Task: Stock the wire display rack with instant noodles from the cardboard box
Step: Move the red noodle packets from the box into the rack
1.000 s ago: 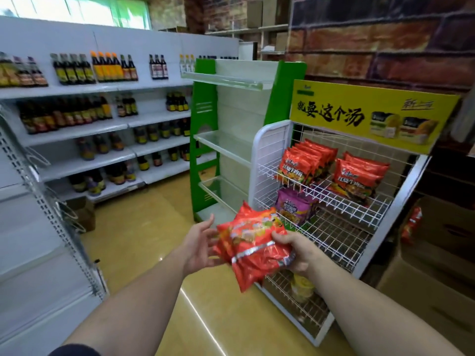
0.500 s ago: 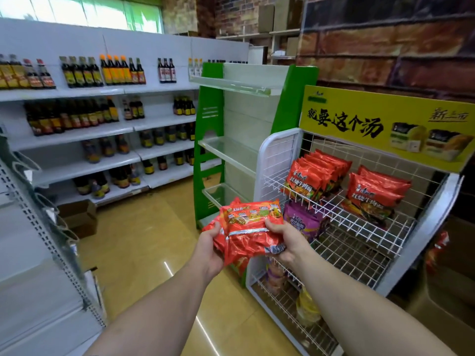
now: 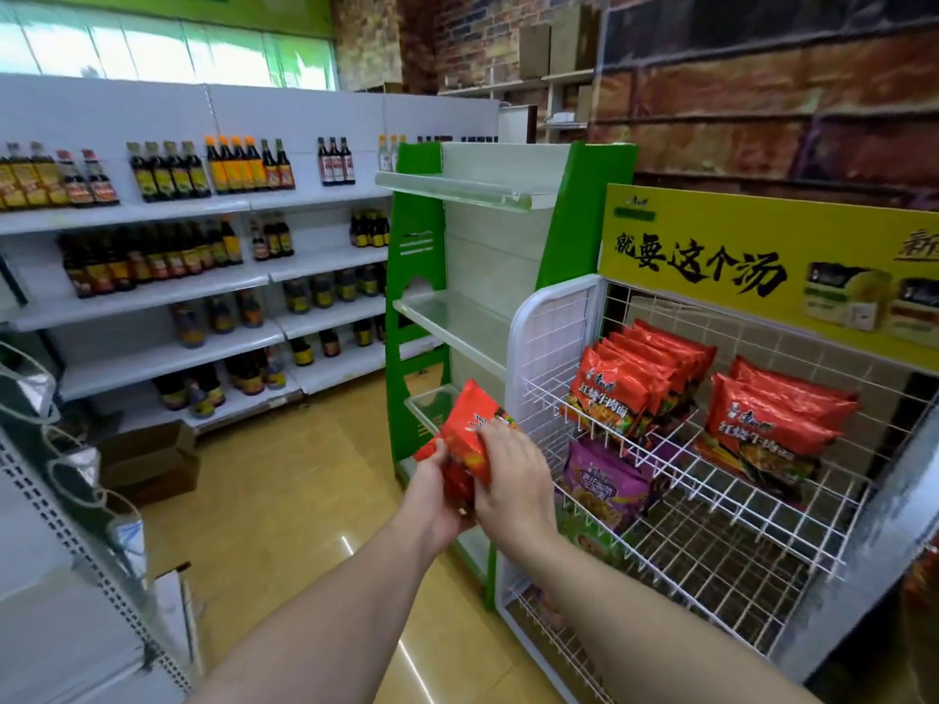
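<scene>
Both hands hold a small stack of red noodle packets point(image 3: 468, 434) just left of the white wire display rack point(image 3: 554, 327). My left hand point(image 3: 437, 492) grips the stack from below and my right hand point(image 3: 513, 480) grips it from the right side. On the rack's top shelf stand two rows of red noodle packets, one on the left point(image 3: 625, 388) and one on the right point(image 3: 767, 424). A purple packet point(image 3: 602, 482) lies on the shelf below. The cardboard supply box is out of view.
A green and white shelf unit point(image 3: 457, 276) stands right behind my hands. Wall shelves of dark sauce bottles point(image 3: 167, 256) run along the left. An open cardboard box point(image 3: 152, 459) sits on the yellow floor. A yellow sign point(image 3: 752, 266) tops the rack.
The stack has risen and turned more upright, closer to the rack's left end. My left hand went from touching the packets to gripping them. The camera has moved nearer the rack.
</scene>
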A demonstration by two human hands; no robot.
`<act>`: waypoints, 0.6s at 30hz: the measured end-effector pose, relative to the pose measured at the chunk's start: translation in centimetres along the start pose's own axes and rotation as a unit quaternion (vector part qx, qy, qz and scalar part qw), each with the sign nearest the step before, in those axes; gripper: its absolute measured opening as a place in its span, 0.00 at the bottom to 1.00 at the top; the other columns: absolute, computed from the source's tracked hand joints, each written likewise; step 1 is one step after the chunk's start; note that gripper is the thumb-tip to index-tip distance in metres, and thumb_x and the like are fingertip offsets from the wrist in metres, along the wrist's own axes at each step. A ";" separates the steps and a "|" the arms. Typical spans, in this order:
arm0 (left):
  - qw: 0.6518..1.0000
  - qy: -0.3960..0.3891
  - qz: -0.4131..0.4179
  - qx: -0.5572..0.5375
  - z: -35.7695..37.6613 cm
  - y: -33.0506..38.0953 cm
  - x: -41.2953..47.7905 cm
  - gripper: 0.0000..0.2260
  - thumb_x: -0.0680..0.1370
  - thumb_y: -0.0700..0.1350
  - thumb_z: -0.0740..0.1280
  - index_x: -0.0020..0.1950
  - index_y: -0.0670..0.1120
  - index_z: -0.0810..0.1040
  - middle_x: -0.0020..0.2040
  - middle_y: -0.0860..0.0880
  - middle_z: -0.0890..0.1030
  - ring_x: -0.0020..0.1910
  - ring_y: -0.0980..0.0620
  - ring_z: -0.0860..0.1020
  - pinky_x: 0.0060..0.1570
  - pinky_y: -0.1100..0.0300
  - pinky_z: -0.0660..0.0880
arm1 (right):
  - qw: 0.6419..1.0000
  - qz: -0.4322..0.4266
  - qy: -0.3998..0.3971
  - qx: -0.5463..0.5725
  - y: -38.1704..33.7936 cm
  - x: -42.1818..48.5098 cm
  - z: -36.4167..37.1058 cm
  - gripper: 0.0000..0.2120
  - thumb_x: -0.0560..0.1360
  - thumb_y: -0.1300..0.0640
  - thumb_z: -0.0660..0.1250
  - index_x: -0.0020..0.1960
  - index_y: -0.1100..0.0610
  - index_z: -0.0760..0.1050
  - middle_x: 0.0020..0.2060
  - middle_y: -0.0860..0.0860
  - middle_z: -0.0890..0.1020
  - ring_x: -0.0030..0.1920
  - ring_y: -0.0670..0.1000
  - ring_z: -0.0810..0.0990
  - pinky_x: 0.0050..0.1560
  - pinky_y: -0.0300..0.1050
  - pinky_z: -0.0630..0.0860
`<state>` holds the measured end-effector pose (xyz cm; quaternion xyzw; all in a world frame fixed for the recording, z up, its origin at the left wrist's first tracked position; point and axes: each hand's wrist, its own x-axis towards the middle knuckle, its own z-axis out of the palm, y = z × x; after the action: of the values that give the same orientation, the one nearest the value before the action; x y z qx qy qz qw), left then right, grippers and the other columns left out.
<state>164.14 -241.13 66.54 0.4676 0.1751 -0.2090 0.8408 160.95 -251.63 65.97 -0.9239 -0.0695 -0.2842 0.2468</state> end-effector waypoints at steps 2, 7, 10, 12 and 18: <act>0.999 -0.014 0.021 -0.028 0.5 0.3 1.1 0.25 0.84 0.58 0.57 0.71 0.42 0.78 0.56 0.41 0.86 0.58 0.42 0.82 0.59 0.47 0.77 | 0.999 0.009 -0.022 -0.025 0.6 0.3 1.7 0.25 0.74 0.46 0.64 0.69 0.53 0.72 0.69 0.53 0.76 0.70 0.58 0.72 0.73 0.58 0.66; 0.994 -0.090 -0.002 -0.064 -0.7 2.8 4.1 0.48 0.68 0.79 0.58 0.69 0.42 0.79 0.66 0.37 0.81 0.68 0.37 0.77 0.74 0.38 0.67 | 0.997 0.047 -0.066 -0.009 1.3 2.7 3.3 0.35 0.74 0.30 0.53 0.72 0.49 0.72 0.74 0.49 0.71 0.75 0.54 0.64 0.76 0.56 0.58; 0.990 -0.140 0.004 -0.009 -1.6 4.2 6.4 0.47 0.61 0.76 0.70 0.70 0.44 0.79 0.66 0.40 0.81 0.67 0.38 0.78 0.68 0.35 0.71 | 0.993 0.095 -0.066 -0.010 1.5 5.5 4.2 0.35 0.74 0.31 0.47 0.70 0.47 0.76 0.72 0.47 0.73 0.73 0.52 0.67 0.72 0.53 0.61; 0.986 -0.160 0.002 0.048 -1.3 5.3 7.9 0.40 0.54 0.67 0.82 0.60 0.45 0.85 0.58 0.42 0.85 0.55 0.41 0.83 0.54 0.39 0.79 | 0.988 0.142 -0.060 0.025 1.4 8.0 4.6 0.33 0.75 0.34 0.46 0.63 0.48 0.82 0.66 0.48 0.80 0.68 0.53 0.73 0.67 0.52 0.67; 0.972 -0.182 -0.008 0.149 1.1 11.0 11.8 0.27 0.64 0.32 0.74 0.64 0.36 0.80 0.54 0.36 0.86 0.50 0.36 0.85 0.56 0.41 0.80 | 0.959 0.267 0.084 0.042 4.0 13.9 2.4 0.22 0.76 0.39 0.65 0.62 0.51 0.80 0.56 0.52 0.83 0.59 0.56 0.79 0.61 0.51 0.75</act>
<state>179.92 -239.11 69.16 0.5402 -0.0103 -0.3213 0.7777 174.67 -254.07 70.36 -0.8704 0.1890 -0.2815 0.3569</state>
